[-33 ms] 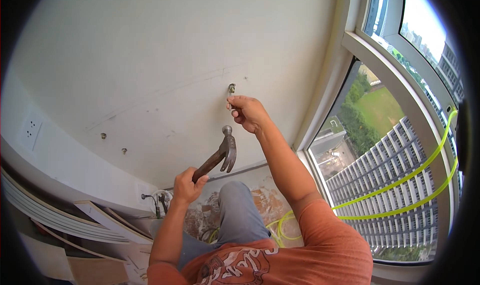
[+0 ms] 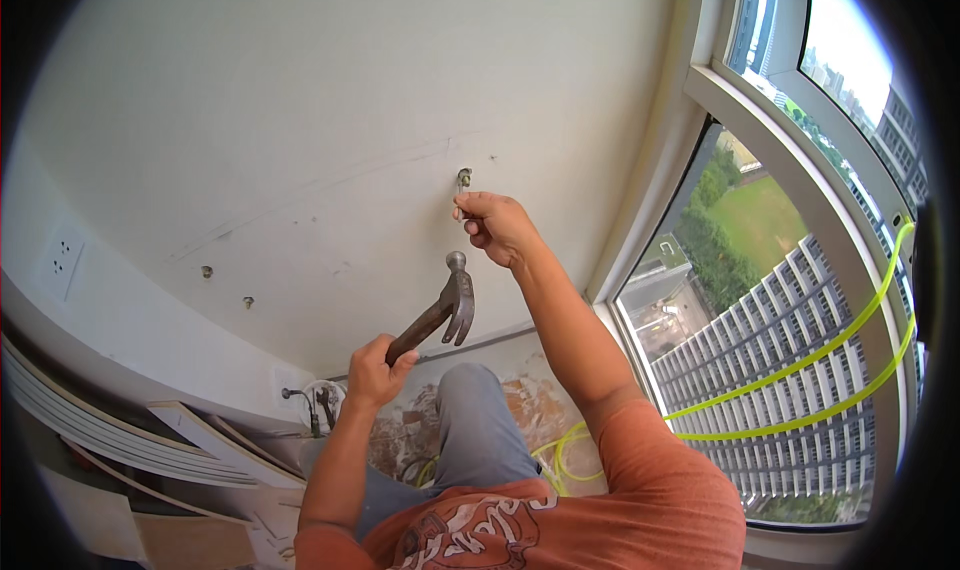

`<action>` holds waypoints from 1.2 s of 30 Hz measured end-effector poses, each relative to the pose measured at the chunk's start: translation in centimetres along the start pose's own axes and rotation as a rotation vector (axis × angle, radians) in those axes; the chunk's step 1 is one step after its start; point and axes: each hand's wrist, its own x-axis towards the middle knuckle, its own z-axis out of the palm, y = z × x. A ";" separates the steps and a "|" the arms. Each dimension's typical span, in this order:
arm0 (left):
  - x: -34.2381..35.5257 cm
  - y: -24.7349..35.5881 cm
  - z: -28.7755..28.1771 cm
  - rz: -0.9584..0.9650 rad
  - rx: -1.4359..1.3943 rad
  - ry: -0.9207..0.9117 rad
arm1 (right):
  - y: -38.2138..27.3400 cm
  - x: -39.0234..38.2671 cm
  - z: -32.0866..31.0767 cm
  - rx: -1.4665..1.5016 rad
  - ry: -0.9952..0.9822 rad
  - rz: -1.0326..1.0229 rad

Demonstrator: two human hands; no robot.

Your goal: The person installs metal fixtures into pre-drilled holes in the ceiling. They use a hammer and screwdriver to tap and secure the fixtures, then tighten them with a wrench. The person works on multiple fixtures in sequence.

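Note:
My left hand [image 2: 375, 373] is closed round the handle of a claw hammer [image 2: 445, 305]. The hammer's round face points up toward the wall and its claw hangs toward me; the head is apart from the wall fixing. Higher up, my right hand [image 2: 497, 228] pinches a thin metal piece [image 2: 460, 210] between thumb and fingers. This piece reaches up to a small metal fixing [image 2: 464, 177] in the white wall [image 2: 380, 100]. Its lower part is hidden by my fingers, so its exact kind is unclear.
Two more fixings [image 2: 207, 271] show lower left, near a wall socket [image 2: 64, 257]. Panels and boards [image 2: 215, 445] lean at the left. A tall window [image 2: 770, 290] is at my right, crossed by a yellow-green hose [image 2: 790, 380]. Pipe valves [image 2: 318, 405] sit beside my left forearm.

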 end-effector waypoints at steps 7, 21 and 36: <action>0.3 0.2 0.2 -0.018 -0.029 -0.008 | -0.1 0.2 1.1 0.106 0.071 0.001; 0.3 -1.0 0.4 -0.116 -0.091 0.031 | 0.2 0.3 1.6 0.191 0.132 -0.054; 6.1 -2.9 3.6 0.018 -0.168 0.001 | 0.1 1.3 1.5 0.322 0.111 0.049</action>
